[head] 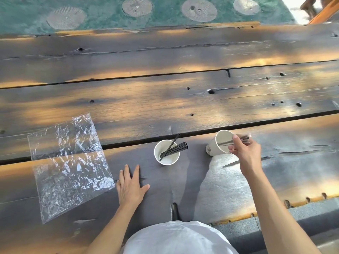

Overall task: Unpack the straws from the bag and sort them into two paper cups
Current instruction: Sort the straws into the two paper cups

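A white paper cup [166, 160] stands near the middle of the wooden table, with several black straws [174, 149] leaning in it. A second white paper cup [218, 143] stands to its right, its mouth tilted toward the camera. Over that cup's rim my right hand [244, 150] pinches a small bunch of black straws [230, 142], whose ends reach into the cup. My left hand [131, 186] rests flat on the table, fingers spread, holding nothing. The clear plastic bag [70, 165] lies flat and crumpled at the left, with no straws visible inside.
The table [183, 99] is made of dark, weathered planks with gaps and knot holes. Its near edge runs along the lower right, above a grey ledge [275, 226]. Beyond the far edge is green ground with round stone discs [199, 10].
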Tool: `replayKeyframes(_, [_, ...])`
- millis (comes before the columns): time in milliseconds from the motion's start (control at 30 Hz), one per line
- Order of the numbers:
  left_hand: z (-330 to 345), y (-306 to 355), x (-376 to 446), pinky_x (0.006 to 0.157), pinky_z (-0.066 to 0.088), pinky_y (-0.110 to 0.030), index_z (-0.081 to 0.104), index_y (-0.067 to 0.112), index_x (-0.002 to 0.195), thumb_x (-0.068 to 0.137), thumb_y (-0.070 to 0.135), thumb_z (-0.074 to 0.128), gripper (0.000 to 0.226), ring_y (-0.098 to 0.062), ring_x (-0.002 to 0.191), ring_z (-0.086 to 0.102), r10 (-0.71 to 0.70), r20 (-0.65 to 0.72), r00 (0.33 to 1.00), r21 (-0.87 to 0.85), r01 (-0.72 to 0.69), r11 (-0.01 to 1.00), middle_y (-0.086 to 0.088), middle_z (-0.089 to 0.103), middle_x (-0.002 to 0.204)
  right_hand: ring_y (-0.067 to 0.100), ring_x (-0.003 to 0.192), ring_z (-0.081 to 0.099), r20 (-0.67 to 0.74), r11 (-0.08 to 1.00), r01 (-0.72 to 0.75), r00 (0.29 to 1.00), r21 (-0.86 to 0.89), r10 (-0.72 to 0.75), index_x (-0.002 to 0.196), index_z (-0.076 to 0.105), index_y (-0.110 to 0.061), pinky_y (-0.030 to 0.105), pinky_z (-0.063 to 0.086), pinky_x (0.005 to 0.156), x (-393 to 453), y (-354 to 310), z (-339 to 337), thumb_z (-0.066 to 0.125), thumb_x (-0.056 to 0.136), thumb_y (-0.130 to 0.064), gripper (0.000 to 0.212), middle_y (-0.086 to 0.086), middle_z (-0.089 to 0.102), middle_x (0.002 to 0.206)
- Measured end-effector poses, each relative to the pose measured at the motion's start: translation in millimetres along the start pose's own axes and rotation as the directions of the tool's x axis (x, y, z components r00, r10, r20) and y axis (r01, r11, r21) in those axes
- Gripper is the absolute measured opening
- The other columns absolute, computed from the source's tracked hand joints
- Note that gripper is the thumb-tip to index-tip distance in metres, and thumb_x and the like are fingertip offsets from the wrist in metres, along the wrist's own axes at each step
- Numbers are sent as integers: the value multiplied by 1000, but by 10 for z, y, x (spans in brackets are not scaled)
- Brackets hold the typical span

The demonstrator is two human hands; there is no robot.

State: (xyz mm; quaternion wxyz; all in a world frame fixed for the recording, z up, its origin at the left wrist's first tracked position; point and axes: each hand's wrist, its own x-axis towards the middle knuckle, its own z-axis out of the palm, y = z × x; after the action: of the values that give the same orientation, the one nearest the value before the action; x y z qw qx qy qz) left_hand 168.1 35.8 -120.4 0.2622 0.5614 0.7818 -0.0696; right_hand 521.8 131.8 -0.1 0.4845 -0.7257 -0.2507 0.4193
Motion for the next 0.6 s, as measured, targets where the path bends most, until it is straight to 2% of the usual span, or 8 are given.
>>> replayKeyframes(100, [-12,3,-12,119,15,-53,17,32,155,84,53,66,88,-33,152,1,0,3,1000,-12,0,1000,-9,3,166,14,54,55,-92,999,23,996,34,-19,129,55,-4,18,49,48,-40,-64,-51,67,92,-24,44,5,61,102])
replayKeyframes(167, [-23,1,-14,119,16,-53,18,32,155,84,51,66,87,-33,152,1,3,1,1000,-20,-3,1000,-9,4,166,10,48,49,-190,997,69,980,33,-62,142,45,-12,20,42,44,-86,-154,-66,67,91,-30,58,-1,58,122])
replayKeyframes(233, [-30,-5,-11,119,16,-52,20,32,154,85,48,67,85,-32,152,0,4,12,1000,-30,-4,1000,-8,4,166,11,48,45,-241,991,130,962,-19,-131,141,45,-20,24,40,46,-157,-264,-30,66,89,-37,59,-3,54,134])
replayKeyframes(300, [-48,-8,-10,118,16,-52,23,31,153,86,45,66,81,-32,152,2,-3,23,1000,-60,4,998,-8,7,165,16,54,48,-221,974,213,949,-78,-225,137,49,-23,29,44,51,-248,-365,78,62,90,-38,51,-6,55,135])
replayKeyframes(400, [-129,-78,-28,117,24,-52,36,25,146,87,36,67,67,-34,149,13,-1,-111,994,-132,-13,991,-14,19,161,25,68,61,-121,942,293,942,-164,-314,126,57,-25,37,53,64,-404,-501,331,58,92,-35,35,-9,61,127])
replayKeyframes(500, [-265,-360,-1,113,29,-54,43,17,141,87,26,68,60,-37,145,24,-87,-312,946,-154,40,987,-18,28,156,19,58,58,52,939,301,954,-165,-297,115,63,-19,35,50,58,-620,-580,642,57,94,-22,22,0,69,105])
replayKeyframes(533, [-297,-501,30,112,28,-55,42,15,142,87,25,69,61,-38,145,24,-163,-329,930,-188,105,977,-19,28,156,17,56,57,122,935,305,950,-179,-286,111,65,-17,32,48,57,-720,-591,752,58,93,-18,19,2,71,93])
replayKeyframes(600, [-315,-783,84,115,21,-56,37,14,148,88,33,68,70,-41,147,17,-293,-240,925,-214,244,946,-22,21,159,12,54,57,273,908,355,917,-224,-291,105,67,-15,22,46,57,-964,-576,967,57,92,-10,17,-2,70,73])
